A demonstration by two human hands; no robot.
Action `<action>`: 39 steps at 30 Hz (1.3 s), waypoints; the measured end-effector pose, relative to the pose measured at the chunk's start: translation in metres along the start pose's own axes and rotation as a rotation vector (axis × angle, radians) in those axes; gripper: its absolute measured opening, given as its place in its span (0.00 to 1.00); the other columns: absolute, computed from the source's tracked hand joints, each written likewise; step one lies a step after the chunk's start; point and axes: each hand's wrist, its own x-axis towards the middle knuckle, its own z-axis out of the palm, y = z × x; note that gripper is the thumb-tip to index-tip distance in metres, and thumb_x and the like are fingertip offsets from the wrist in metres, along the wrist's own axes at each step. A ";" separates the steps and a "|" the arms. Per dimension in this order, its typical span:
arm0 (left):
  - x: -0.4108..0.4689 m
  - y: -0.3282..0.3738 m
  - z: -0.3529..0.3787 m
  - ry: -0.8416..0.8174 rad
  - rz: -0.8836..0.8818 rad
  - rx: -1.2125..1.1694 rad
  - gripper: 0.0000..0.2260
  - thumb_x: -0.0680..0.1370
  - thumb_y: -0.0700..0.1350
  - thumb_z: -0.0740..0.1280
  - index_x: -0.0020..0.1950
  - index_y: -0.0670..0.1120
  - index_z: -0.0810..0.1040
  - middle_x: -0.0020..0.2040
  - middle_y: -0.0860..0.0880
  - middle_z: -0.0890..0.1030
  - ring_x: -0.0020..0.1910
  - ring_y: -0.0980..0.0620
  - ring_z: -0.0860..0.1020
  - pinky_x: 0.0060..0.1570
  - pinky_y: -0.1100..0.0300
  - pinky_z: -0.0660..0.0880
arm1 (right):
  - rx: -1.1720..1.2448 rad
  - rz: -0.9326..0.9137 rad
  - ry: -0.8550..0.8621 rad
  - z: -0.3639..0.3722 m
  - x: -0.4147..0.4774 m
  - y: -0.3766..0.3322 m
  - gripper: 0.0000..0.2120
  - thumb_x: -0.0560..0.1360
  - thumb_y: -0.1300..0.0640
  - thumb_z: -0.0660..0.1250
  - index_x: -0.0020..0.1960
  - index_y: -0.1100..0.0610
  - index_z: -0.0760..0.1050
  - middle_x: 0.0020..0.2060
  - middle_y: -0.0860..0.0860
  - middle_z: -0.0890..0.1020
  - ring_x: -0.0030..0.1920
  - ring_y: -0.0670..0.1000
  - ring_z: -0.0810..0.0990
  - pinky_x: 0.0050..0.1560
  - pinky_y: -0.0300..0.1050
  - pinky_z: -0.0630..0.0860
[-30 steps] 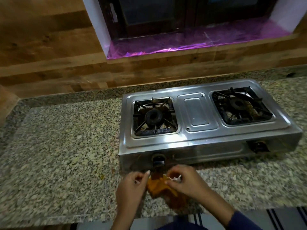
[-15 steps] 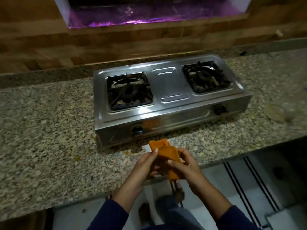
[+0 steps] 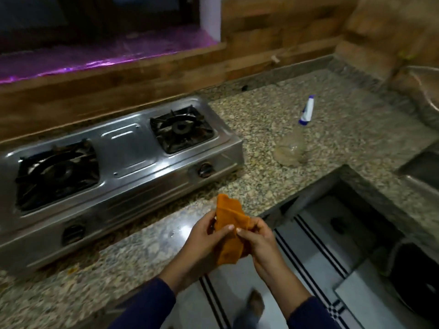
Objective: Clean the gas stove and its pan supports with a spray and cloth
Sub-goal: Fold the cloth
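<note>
Cloth (image 3: pixel 229 217) shifted right along counter (image 3: pixel 273 193) front

Since the earlier frame the grip has travelled from before the left knob to off the right front corner of the stove (image 3: pixel 128 148). The left hand (image 3: pixel 209 236) and right hand (image 3: pixel 259 238) each pinch the orange cloth, bunched between thumbs and fingers, above the granite counter edge. The stove sits left and behind, pan supports (image 3: pixel 181 128) seated on both burners. The spray bottle (image 3: pixel 305 113) stands on the counter, well apart to the right

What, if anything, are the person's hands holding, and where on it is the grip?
The orange cloth: left hand and right hand both pinch its bunched middle.
</note>
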 end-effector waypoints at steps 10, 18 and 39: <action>0.114 0.015 0.132 -0.058 -0.107 0.005 0.22 0.76 0.40 0.71 0.69 0.50 0.71 0.57 0.50 0.82 0.51 0.53 0.83 0.45 0.59 0.80 | -0.284 -0.190 0.053 -0.135 0.084 -0.077 0.09 0.77 0.62 0.69 0.54 0.56 0.70 0.50 0.57 0.80 0.42 0.49 0.83 0.37 0.39 0.76; 0.174 0.029 0.136 0.093 -0.168 -0.113 0.22 0.78 0.43 0.69 0.70 0.53 0.69 0.61 0.48 0.80 0.55 0.45 0.81 0.51 0.47 0.80 | -0.464 -0.323 0.225 -0.160 0.178 -0.177 0.21 0.74 0.56 0.73 0.63 0.53 0.68 0.50 0.46 0.75 0.47 0.45 0.76 0.39 0.35 0.71; 0.353 0.049 0.289 -0.532 -0.371 -0.011 0.29 0.67 0.34 0.71 0.65 0.52 0.72 0.54 0.45 0.84 0.51 0.42 0.82 0.43 0.50 0.80 | -0.190 -0.547 0.910 -0.312 0.169 -0.195 0.09 0.79 0.52 0.65 0.55 0.57 0.75 0.41 0.54 0.79 0.42 0.46 0.77 0.47 0.42 0.74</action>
